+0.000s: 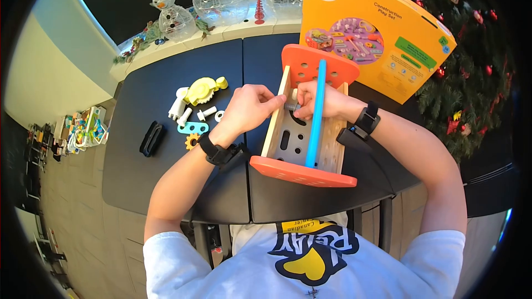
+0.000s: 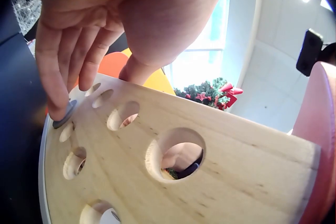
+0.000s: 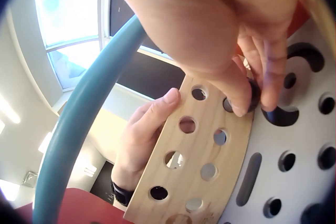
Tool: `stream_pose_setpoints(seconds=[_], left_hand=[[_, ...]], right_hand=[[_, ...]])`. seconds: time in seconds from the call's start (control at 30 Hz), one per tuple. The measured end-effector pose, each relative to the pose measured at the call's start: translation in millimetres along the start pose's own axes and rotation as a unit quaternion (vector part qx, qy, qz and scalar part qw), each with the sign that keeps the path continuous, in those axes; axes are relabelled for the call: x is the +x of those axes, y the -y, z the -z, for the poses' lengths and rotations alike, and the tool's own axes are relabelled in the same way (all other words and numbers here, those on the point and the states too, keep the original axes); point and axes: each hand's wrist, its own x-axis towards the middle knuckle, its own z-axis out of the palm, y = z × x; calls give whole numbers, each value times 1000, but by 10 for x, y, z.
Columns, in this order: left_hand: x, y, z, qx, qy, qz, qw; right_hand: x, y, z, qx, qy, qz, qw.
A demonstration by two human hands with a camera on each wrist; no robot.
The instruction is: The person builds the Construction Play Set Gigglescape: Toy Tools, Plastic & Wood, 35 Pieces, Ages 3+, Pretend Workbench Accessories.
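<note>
In the head view, my left hand is at the near-left wooden side panel of a toy workbench. Its thumb lies at the panel's top edge; a fingertip presses a flat grey round piece against the outer face. My right hand reaches inside, behind the blue bar. There it pinches a grey toy bolt close to a hole in the panel; fingers partly hide it. The grey perforated board lies beside it, between red end pieces.
Left on the black table are a yellow-green toy piece, white bolts, a blue strip, an orange gear and a black case. An orange box stands behind, near a decorated tree.
</note>
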Motion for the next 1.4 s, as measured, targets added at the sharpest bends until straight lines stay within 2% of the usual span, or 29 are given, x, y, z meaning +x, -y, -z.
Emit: stream_pose_setpoints(seconds=[0.07, 0.17, 0.3, 0.6, 0.7, 0.9, 1.0, 1.1, 1.3, 1.4], left_hand=[[14, 39, -27, -2, 0, 2, 1000], [8, 34, -30, -7, -3, 7, 1000], [-2, 20, -33, -7, -8, 4, 1000], [37, 79, -76, -12, -15, -11, 1000], [36, 71, -77, -14, -18, -11, 1000], [33, 62, -75, -21, -15, -9, 1000], [28, 59, -76, -25, -12, -9, 1000], [21, 46, -70, -23, -15, -10, 1000], [18, 48, -79, -34, -18, -12, 999], [24, 48, -78, -35, -15, -7, 999]], right_hand=[[-7, -12, 1, -17, -27, 29, 999], [5, -55, 66, 106, 4, -32, 994], [21, -63, 50, 168, 6, -44, 985], [17, -29, 14, 60, -49, -5, 997], [-5, -29, 58, 136, -23, -43, 989], [-14, 36, 56, 76, -38, -76, 993], [-5, 14, 56, 134, -34, -85, 987], [21, -61, 61, 182, -23, -78, 980], [22, -61, 69, 198, -12, -61, 978], [-53, 30, 59, 142, -20, -32, 989]])
